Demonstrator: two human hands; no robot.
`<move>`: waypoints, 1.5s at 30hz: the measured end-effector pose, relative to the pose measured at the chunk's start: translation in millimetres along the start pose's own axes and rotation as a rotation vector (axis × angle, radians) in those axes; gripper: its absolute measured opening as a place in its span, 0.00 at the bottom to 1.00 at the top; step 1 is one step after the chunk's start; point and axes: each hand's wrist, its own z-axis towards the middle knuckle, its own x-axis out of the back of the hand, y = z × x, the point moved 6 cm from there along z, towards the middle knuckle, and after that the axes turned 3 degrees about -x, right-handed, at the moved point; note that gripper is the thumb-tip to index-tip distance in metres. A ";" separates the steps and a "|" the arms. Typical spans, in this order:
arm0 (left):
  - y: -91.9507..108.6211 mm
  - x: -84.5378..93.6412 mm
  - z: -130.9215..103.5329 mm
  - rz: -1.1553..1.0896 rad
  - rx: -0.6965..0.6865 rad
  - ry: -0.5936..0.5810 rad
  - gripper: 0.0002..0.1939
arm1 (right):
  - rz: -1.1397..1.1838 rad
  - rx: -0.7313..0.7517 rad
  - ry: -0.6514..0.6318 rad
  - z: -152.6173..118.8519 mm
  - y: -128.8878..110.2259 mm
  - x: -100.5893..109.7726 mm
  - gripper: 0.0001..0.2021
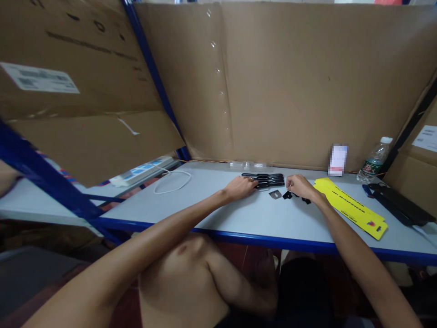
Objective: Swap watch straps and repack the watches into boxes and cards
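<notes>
Because it could slide, black stack (270, 180): on table (256, 218), best steadied.
Left hand (243, 186): touching stack's left end; grip cannot be told.
Right hand (300, 186): right of stack, fingers bent narrow; contents unclear.

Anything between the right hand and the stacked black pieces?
Nothing visible between the right hand and the stacked black pieces. The grey metal plate lies off that line, on the near side; the left hand is at the stack's left end.
</notes>
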 end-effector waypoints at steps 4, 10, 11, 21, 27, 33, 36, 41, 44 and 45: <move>-10.9 -1.3 -3.7 0.009 -0.010 0.001 0.11 | 0.020 -0.005 0.004 0.0 1.1 0.2 0.08; -23.3 4.2 -10.2 0.005 0.003 0.097 0.15 | 0.071 0.027 -0.021 -2.7 -8.6 0.1 0.10; -24.5 4.8 -11.0 -0.005 0.000 0.109 0.16 | 0.074 0.033 -0.038 -3.0 -10.4 -0.8 0.10; -17.1 -3.1 -10.2 0.029 -0.139 0.087 0.12 | 0.032 0.033 -0.095 -0.6 -4.3 -11.8 0.10; -10.2 -10.9 -5.7 0.052 -0.093 0.059 0.12 | 0.007 0.038 -0.089 -0.4 -4.9 -11.3 0.10; -14.7 -22.1 -7.4 0.023 -0.005 -0.012 0.12 | 0.010 0.039 -0.089 -0.6 -6.1 -10.9 0.11; -15.2 -23.7 -8.6 -0.028 0.035 -0.010 0.12 | -0.001 0.041 -0.087 -0.6 -6.0 -11.0 0.11; -10.2 -12.3 -10.8 0.058 -0.018 0.041 0.18 | -0.027 0.044 -0.100 -0.4 -5.4 -11.6 0.09; -9.1 -6.0 -12.4 0.104 -0.062 0.072 0.17 | -0.033 0.048 -0.097 -0.2 -5.2 -11.5 0.09; -8.8 -4.4 -12.5 0.109 -0.073 0.088 0.18 | -0.034 0.048 -0.097 -0.2 -4.9 -11.5 0.09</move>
